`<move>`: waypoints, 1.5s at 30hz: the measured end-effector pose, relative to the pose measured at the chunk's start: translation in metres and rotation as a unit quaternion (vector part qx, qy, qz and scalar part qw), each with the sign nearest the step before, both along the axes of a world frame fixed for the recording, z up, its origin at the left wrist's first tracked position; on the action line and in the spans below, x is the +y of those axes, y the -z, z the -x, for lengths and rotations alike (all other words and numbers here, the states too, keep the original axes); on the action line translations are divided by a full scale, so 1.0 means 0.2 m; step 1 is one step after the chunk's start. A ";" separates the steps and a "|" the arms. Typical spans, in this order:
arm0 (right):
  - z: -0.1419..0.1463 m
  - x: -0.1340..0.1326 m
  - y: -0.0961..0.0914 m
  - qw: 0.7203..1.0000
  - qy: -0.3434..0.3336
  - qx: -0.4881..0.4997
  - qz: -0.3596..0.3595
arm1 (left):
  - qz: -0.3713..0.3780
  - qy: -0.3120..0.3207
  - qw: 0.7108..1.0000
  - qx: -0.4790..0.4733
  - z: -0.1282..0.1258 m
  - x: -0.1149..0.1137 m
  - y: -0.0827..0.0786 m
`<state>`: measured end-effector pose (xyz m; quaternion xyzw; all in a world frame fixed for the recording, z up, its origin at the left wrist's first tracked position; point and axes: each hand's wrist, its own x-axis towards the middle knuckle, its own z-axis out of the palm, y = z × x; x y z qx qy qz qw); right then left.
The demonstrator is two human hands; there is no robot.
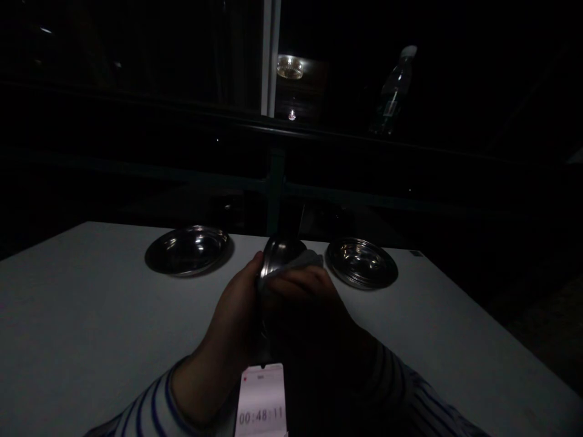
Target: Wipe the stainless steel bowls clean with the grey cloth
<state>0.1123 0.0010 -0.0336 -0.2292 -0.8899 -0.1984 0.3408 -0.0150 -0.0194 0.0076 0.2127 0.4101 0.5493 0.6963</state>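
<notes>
A shiny metal bowl [279,250] is held up between my hands over the white table. My left hand [237,306] grips it from the left side, thumb up along the rim. In my right hand [305,303] is a grey cloth [303,260], pressed against the bowl's surface on the right. Deep shadow hides most of my right fingers and the lower part of the bowl. A metal plate [189,250] lies to the left beyond my hands, and some metal plates [362,262], apparently stacked, lie to the right.
A lit phone [262,400] showing a timer stands near the front of the white table [109,328], below my hands. Behind the table, a clear plastic bottle [394,91] with a white cap stands by a dark window. The surroundings are very dark.
</notes>
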 end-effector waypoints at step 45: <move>-0.01 -0.01 -0.06 0.997 0.012 -0.003 0.080 | -0.007 -0.027 0.999 -0.023 0.00 0.01 0.01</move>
